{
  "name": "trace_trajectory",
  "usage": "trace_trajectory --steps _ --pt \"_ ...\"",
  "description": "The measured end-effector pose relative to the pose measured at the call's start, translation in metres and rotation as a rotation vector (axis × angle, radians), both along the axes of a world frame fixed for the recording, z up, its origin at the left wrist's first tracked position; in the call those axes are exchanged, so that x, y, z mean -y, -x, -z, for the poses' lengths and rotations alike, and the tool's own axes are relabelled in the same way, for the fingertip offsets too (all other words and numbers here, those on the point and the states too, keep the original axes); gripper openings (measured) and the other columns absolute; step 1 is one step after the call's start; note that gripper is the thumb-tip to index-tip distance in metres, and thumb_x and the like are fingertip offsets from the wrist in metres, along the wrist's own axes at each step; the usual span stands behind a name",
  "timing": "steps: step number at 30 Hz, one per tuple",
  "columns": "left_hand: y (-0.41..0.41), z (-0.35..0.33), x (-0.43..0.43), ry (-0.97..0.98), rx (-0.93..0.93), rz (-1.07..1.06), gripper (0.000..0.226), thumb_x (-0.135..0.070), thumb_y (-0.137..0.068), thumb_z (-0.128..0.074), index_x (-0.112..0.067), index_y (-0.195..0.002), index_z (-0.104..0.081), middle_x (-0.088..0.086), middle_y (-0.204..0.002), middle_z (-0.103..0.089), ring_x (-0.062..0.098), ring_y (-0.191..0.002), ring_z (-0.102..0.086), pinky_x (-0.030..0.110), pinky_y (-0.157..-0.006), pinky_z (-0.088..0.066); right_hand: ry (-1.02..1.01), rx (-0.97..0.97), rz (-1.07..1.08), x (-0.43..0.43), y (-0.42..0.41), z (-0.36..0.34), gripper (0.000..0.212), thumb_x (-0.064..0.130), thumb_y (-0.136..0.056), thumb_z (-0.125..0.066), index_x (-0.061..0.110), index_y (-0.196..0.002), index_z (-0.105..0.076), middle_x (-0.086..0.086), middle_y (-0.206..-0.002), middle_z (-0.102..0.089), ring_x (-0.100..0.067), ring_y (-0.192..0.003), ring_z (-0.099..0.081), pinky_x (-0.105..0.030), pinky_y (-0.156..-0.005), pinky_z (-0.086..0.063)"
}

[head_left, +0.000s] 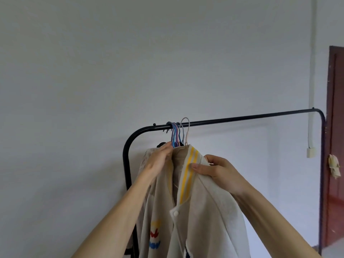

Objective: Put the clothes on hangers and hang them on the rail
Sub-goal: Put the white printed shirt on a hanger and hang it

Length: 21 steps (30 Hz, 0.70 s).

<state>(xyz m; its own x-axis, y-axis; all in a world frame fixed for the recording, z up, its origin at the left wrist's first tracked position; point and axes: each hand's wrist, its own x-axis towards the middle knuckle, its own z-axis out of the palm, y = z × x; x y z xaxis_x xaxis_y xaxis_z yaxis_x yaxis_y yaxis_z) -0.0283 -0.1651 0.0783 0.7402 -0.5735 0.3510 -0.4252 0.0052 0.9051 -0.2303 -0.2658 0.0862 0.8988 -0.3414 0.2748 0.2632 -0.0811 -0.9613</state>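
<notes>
Pale wall point(74, 90) across the left and the background.

Black rail point(251, 118): left upright curves into a top bar that rises slightly toward its right corner.

Near the bar's left end, a bunch of hanger hooks point(174, 132), blue, purple and pink, packed together over the bar. Just to their right, one pale hook point(187, 127); its loop tops out above the bar. Can't tell if it rests on the bar.

Left hand point(160, 159) is raised below the bunched hooks, its fingertips at the hanger necks. The fingers lie nearly straight along the left side of the collar. The thumb is hidden, so can't tell whether it grasps anything. Behind this hand, an edge of a second pale knit garment point(147, 153).

Cream jacket point(204, 211) hangs below the bar's left end, under the pale hook and between the two hands. It has a yellow-striped collar point(192, 159), a white snap point(175, 213) at the front, and coloured motifs point(155, 233) on the panel under the left forearm.

Right hand point(219, 170) pinches the jacket at the right side of the collar: thumb on the front, fingers curled behind.

Far right: a white conduit point(312, 71) runs down the wall to a small box point(311, 152). Beyond the rail's right upright, a brown door point(337, 118) with a crumpled scrap point(334, 164) stuck on it.
</notes>
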Motion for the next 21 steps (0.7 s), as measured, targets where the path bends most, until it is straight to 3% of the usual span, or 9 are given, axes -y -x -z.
trace_trajectory --steps 2,5,7,9,11,13,16,20,21 --pt "0.004 -0.003 0.017 0.034 -0.010 0.003 0.032 -0.034 -0.097 -0.052 -0.032 -0.128 -0.061 -0.013 -0.138 -0.053 0.007 -0.131 -0.045 0.031 -0.116 -0.028 0.006 0.003 -0.001 0.011 0.003 0.001 0.019 0.016 -0.082 -0.076 0.006 -0.090 -0.063 -0.011 -0.079 -0.067 -0.019 -0.064 -0.066 -0.024 -0.057 -0.055" --pt "0.014 -0.005 0.033 0.097 -0.012 -0.020 0.019 -0.026 -0.098 -0.052 -0.034 -0.098 -0.069 -0.015 -0.112 -0.065 0.007 -0.114 -0.055 0.026 -0.101 -0.038 0.054 0.013 0.001 0.020 0.004 -0.002 0.019 0.016 -0.083 -0.076 0.006 -0.087 -0.060 -0.007 -0.073 -0.065 -0.015 -0.059 -0.063 -0.021 -0.053 -0.052" --pt "0.015 -0.006 0.029 0.053 0.003 -0.056 0.018 -0.032 -0.099 -0.049 -0.034 -0.104 -0.067 -0.013 -0.114 -0.064 0.008 -0.111 -0.054 0.026 -0.095 -0.039 0.093 0.012 0.003 0.020 -0.002 -0.004 0.021 0.016 -0.083 -0.076 0.006 -0.082 -0.057 -0.001 -0.066 -0.062 -0.010 -0.053 -0.061 -0.019 -0.050 -0.049" --pt "0.011 -0.011 0.016 -0.065 0.050 -0.132 0.033 -0.051 -0.093 -0.048 -0.034 -0.116 -0.065 -0.009 -0.127 -0.062 0.012 -0.119 -0.054 0.035 -0.104 -0.039 0.105 0.013 -0.009 0.016 -0.011 -0.006 0.024 0.015 -0.083 -0.076 0.008 -0.076 -0.053 0.002 -0.063 -0.060 -0.008 -0.051 -0.059 -0.017 -0.049 -0.048" --pt "0.001 -0.017 -0.001 -0.210 0.125 -0.217 0.049 -0.065 -0.083 -0.043 -0.035 -0.114 -0.066 -0.007 -0.125 -0.064 0.016 -0.117 -0.057 0.044 -0.105 -0.042 0.114 0.018 -0.046 0.009 -0.025 -0.009 0.027 0.015 -0.083 -0.076 0.011 -0.071 -0.051 0.002 -0.062 -0.060 -0.008 -0.052 -0.059 -0.018 -0.049 -0.047" --pt "-0.001 -0.028 -0.022 -0.311 0.229 -0.273 0.047 -0.060 -0.085 -0.042 -0.031 -0.111 -0.068 -0.006 -0.118 -0.067 0.016 -0.111 -0.061 0.044 -0.101 -0.046 0.097 0.035 -0.121 -0.002 -0.038 -0.015 0.027 0.013 -0.084 -0.075 0.009 -0.072 -0.051 -0.001 -0.066 -0.061 -0.012 -0.055 -0.060 -0.020 -0.051 -0.049" --pt "0.001 -0.037 -0.052 -0.269 0.376 -0.430 0.024 -0.037 -0.092 -0.053 -0.030 -0.107 -0.070 -0.010 -0.111 -0.070 0.011 -0.100 -0.064 0.032 -0.095 -0.049 0.047 0.050 -0.194 -0.016 -0.063 -0.021 0.024 0.009 -0.085 -0.073 0.009 -0.070 -0.054 -0.001 -0.063 -0.064 -0.013 -0.055 -0.063 -0.022 -0.053 -0.051" --pt "0.001 -0.036 -0.085 -0.222 0.548 -0.689 0.022 -0.025 -0.093 -0.051 -0.035 -0.106 -0.066 -0.015 -0.106 -0.062 0.009 -0.094 -0.061 0.031 -0.081 -0.050 0.002 0.020 -0.169 -0.023 -0.106 -0.023 0.021 0.018 -0.078 -0.078 0.007 -0.076 -0.060 -0.015 -0.081 -0.068 -0.029 -0.075 -0.067 -0.046 -0.081 -0.058" --pt "0.000 -0.035 -0.092 -0.249 0.572 -0.705 0.023 -0.025 -0.093 -0.051 -0.035 -0.109 -0.064 -0.014 -0.109 -0.060 0.010 -0.097 -0.059 0.031 -0.081 -0.049 0.081 -0.005 -0.161 -0.025 -0.116 -0.020 0.022 0.020 -0.079 -0.078 0.009 -0.076 -0.059 -0.012 -0.079 -0.068 -0.027 -0.074 -0.066 -0.045 -0.080 -0.058"
